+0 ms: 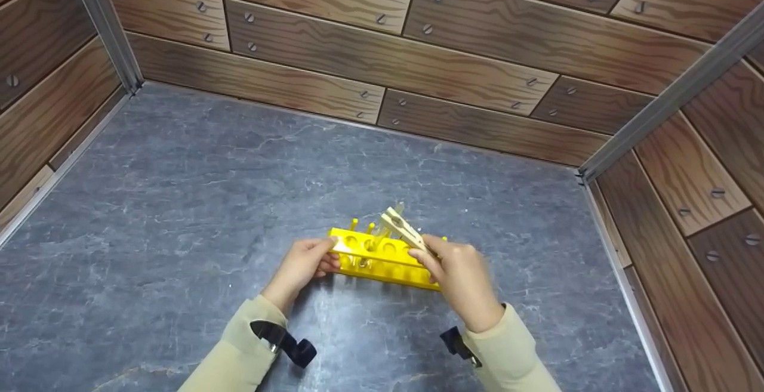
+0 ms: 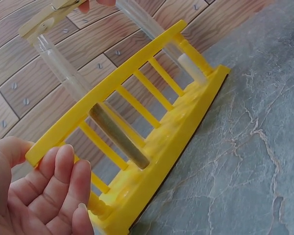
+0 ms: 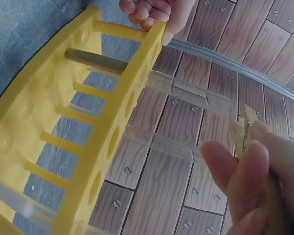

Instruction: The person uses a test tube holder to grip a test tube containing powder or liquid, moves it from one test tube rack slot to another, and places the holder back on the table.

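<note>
A yellow test tube rack (image 1: 388, 272) stands in front of me, and my left hand (image 1: 301, 264) pinches the left end of its top bar between thumb and fingers. In my right hand (image 1: 465, 272) I grip a wooden test tube clamp (image 1: 406, 228) by its rear part. The clamp's tip is close to the mouth of a glass test tube with olive-brown contents (image 2: 120, 137); I cannot tell whether they touch. A clear test tube (image 3: 174, 147) stands beside it in the rack. Toward the rack's right end is a test tube with white contents (image 2: 191, 68).
The rack stands on a grey marbled tabletop (image 1: 209, 189). Wood-patterned panels (image 1: 310, 52) with metal edge strips (image 1: 656, 96) wall in the back and both sides. A black strap (image 1: 277, 338) with a camera mount is on each sleeve.
</note>
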